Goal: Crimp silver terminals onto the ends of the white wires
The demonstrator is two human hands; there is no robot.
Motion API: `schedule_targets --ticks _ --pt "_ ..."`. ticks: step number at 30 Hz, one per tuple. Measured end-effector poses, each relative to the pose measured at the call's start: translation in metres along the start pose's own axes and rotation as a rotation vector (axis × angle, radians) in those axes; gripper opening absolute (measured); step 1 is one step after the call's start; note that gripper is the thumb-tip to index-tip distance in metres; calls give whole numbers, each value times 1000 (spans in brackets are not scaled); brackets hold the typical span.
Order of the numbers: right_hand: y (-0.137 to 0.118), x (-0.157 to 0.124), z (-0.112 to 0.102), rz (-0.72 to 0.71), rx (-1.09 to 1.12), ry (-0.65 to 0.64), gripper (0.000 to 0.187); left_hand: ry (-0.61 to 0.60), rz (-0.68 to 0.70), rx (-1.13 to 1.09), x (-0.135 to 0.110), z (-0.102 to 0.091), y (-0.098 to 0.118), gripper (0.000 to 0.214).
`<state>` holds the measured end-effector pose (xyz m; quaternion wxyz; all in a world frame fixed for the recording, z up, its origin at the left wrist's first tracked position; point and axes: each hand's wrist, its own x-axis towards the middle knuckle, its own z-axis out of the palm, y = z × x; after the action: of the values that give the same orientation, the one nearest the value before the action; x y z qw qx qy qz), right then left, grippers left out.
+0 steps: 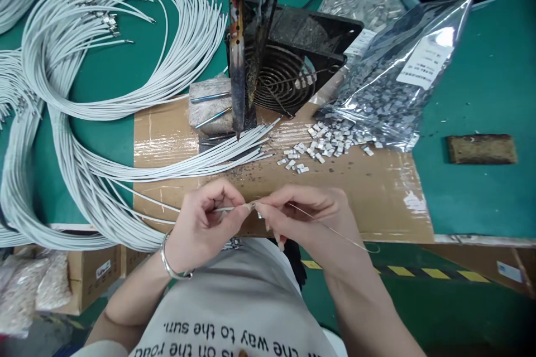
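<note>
My left hand (205, 220) pinches the end of a thin white wire (167, 205) just above the near edge of the cardboard sheet (377, 189). My right hand (301, 217) meets it fingertip to fingertip, pinching a small metal terminal (258, 213) at the wire's tip, with a fine solder wire (330, 228) trailing over its back to the right. Both hands are closed. A bundle of white wires (201, 164) lies across the cardboard, ends under a soldering iron (238, 67) that hangs point down.
Loose metal terminals (322, 145) spill from a clear bag (397, 83). A black fan (288, 67) sits behind the iron. Large loops of white wire (84, 67) cover the green table's left side. A brown sponge block (481, 149) lies to the right.
</note>
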<state>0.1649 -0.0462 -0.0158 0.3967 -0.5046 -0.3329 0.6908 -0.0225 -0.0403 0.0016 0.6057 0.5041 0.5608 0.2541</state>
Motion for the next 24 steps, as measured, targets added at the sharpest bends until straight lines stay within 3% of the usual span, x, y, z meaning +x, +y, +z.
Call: schedule_targets --ticks 9,15,20,24 --pt "1 7 -2 3 69 -98 12 -45 -49 -72 6 -7 0 20" --pt "3 1 0 -55 64 -45 5 54 8 -58 7 0 2 22" --pt "4 1 -1 -55 44 -43 6 114 107 48 5 4 5 19" --pt "2 1 -3 -77 32 -25 9 202 342 227 1 6 5 19"
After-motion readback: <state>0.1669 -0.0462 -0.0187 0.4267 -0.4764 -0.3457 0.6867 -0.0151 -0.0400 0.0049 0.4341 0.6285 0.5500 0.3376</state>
